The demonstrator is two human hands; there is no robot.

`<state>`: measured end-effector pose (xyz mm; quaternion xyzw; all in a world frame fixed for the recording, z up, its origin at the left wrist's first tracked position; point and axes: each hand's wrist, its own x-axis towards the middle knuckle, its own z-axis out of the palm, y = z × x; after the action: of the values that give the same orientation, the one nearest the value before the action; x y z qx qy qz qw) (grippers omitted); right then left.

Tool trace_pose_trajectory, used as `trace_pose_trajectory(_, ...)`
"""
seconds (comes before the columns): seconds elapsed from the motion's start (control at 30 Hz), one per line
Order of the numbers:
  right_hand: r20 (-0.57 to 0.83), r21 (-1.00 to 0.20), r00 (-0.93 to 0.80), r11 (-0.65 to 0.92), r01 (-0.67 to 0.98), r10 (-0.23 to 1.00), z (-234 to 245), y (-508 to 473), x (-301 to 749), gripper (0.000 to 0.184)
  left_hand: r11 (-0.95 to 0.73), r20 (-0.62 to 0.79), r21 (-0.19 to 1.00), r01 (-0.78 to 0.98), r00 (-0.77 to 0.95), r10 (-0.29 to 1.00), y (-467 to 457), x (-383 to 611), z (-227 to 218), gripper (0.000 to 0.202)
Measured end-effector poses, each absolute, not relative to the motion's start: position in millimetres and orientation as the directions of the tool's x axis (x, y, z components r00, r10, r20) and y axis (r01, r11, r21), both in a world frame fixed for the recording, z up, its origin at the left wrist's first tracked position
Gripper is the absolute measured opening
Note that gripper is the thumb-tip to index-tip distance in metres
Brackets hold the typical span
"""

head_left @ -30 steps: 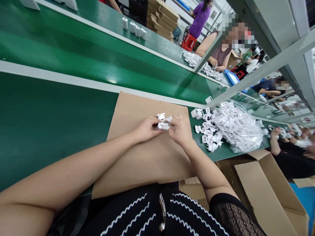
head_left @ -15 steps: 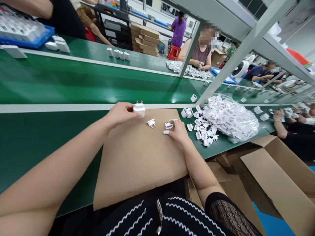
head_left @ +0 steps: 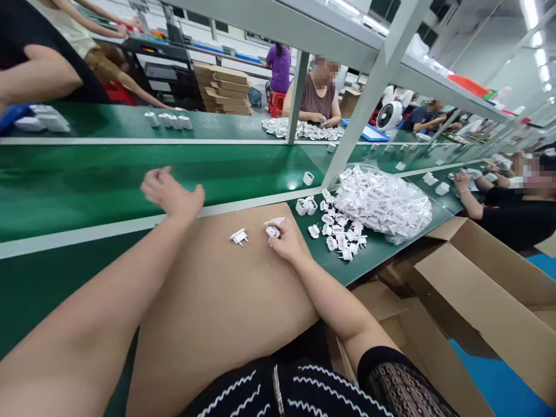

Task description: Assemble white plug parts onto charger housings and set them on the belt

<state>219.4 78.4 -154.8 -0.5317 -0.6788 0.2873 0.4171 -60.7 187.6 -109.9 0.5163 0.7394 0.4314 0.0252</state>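
My L hand [head_left: 171,194] is open, fingers spread, over the green belt [head_left: 87,191] — R hand [head_left: 289,240] pinches a white plastic adapter part [head_left: 273,231] above the cardboard sheet [head_left: 217,301], 2-pin insert [head_left: 238,236] lying near. Slack pinch could drop the part — a careless bump could knock the insert off.

An open cardboard box [head_left: 482,289] sits beside the green belt [head_left: 130,174], with a seated worker [head_left: 319,95], white fan [head_left: 389,115] and stacked cartons [head_left: 223,95] beyond.

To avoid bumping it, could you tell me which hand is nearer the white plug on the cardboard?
Right hand, holding a small white part, rests just beside the white plug. The left hand is farther off, raised over the green belt.
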Motion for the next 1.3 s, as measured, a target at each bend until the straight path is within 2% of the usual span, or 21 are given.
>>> trace_pose_trajectory(0.07, 0.256, -0.856, -0.11, 0.279, 0.436, 0.96, -154.9, 80.7, 219.4, 0.041, -0.146, 0.478, 0.599, 0.787, -0.206, 0.854, 192.2, -15.8, -106.4, 0.057)
trace_pose_trajectory(0.13, 0.234, -0.874, -0.194, 0.294, 0.386, 0.953, -153.4, 80.6, 220.9, 0.037, -0.353, 0.359, 0.591, 0.726, 0.155, 0.92, 197.6, 36.7, -104.4, 0.048)
trace_pose_trajectory(0.2, 0.181, -0.9, -0.3, 0.28, 0.333, 0.937, -151.5, 78.2, 223.5, 0.035, -0.455, 0.225, 0.616, 0.643, 0.41, 0.884, 202.0, 88.9, -104.0, 0.062)
trace_pose_trajectory(0.27, 0.086, -0.945, -0.389, 0.199, 0.26, 0.917, -151.0, 74.7, 226.5, 0.038, -0.472, 0.153, 0.625, 0.622, 0.495, 0.855, 204.3, 133.8, -104.2, 0.085)
trace_pose_trajectory(0.33, 0.004, -0.977, -0.454, 0.099, 0.186, 0.891, -152.2, 72.1, 229.4, 0.039, -0.454, 0.121, 0.628, 0.632, 0.497, 0.859, 204.3, 165.4, -103.9, 0.089)
trace_pose_trajectory(0.4, -0.025, -0.989, -0.493, 0.051, 0.139, 0.87, -154.2, 71.9, 232.1, 0.036, -0.436, 0.109, 0.63, 0.643, 0.482, 0.869, 202.2, 180.0, -102.5, 0.07)
trace_pose_trajectory(0.47, -0.017, -0.989, -0.462, 0.053, 0.138, 0.887, -155.5, 74.3, 234.4, 0.031, -0.425, 0.118, 0.628, 0.652, 0.46, 0.88, 197.3, 175.7, -99.9, 0.05)
trace_pose_trajectory(0.57, -0.011, -0.991, -0.206, 0.017, 0.13, 0.979, -153.8, 79.9, 236.4, 0.028, -0.387, 0.193, 0.631, 0.673, 0.346, 0.918, 181.2, 136.7, -94.9, 0.04)
trace_pose_trajectory(0.67, -0.061, -0.996, 0.015, -0.06, -0.068, 0.998, -147.9, 83.7, 235.8, 0.035, -0.321, 0.298, 0.675, 0.664, 0.153, 0.942, 149.0, 76.8, -93.1, 0.04)
trace_pose_trajectory(0.77, -0.176, -0.939, -0.039, -0.18, -0.293, 0.984, -140.5, 83.9, 232.3, 0.042, -0.292, 0.29, 0.713, 0.637, 0.111, 0.951, 101.8, 27.6, -99.6, 0.04)
trace_pose_trajectory(0.83, -0.22, -0.908, -0.098, -0.241, -0.343, 0.97, -136.5, 82.4, 228.4, 0.044, -0.313, 0.273, 0.721, 0.619, 0.162, 0.948, 69.1, 11.7, -109.2, 0.04)
trace_pose_trajectory(1.0, -0.132, -0.93, -0.093, -0.156, -0.333, 0.987, -130.8, 73.6, 218.2, 0.041, -0.351, 0.293, 0.765, 0.539, 0.194, 0.936, 17.8, 11.6, -139.2, 0.039)
trace_pose_trajectory(1.1, -0.085, -0.954, -0.091, -0.108, -0.281, 0.992, -127.8, 68.9, 216.3, 0.043, -0.327, 0.276, 0.813, 0.481, 0.176, 0.945, 10.7, 11.1, -152.5, 0.056)
trace_pose_trajectory(1.13, -0.076, -0.962, -0.085, -0.095, -0.254, 0.993, -126.6, 68.4, 216.4, 0.042, -0.338, 0.283, 0.824, 0.455, 0.187, 0.941, 10.7, 9.4, -155.7, 0.055)
trace_pose_trajectory(1.23, -0.07, -0.982, -0.087, -0.084, -0.166, 0.994, -123.2, 69.4, 217.4, 0.038, -0.369, 0.299, 0.843, 0.392, 0.228, 0.927, 12.9, 3.5, -161.6, 0.03)
trace_pose_trajectory(1.3, -0.071, -0.989, -0.156, -0.09, -0.12, 0.985, -121.0, 69.1, 217.6, 0.042, -0.347, 0.286, 0.863, 0.367, 0.209, 0.935, 14.0, 1.4, -162.6, 0.03)
